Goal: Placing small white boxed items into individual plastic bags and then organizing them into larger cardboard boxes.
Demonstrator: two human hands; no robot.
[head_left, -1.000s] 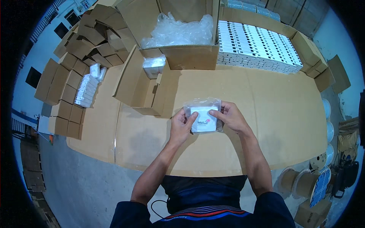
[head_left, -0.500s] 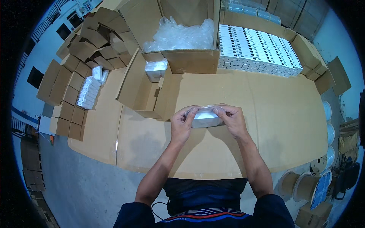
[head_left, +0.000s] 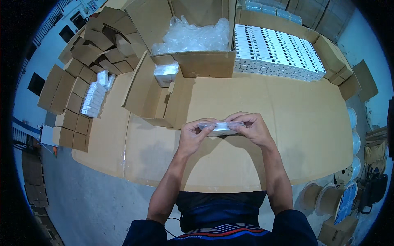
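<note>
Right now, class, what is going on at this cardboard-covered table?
A person holds a small white item in a clear plastic bag edge-on between the left hand and the right hand, above the table. Beyond stand an open carton of clear bags, rows of white boxes and a smaller open carton.
</note>
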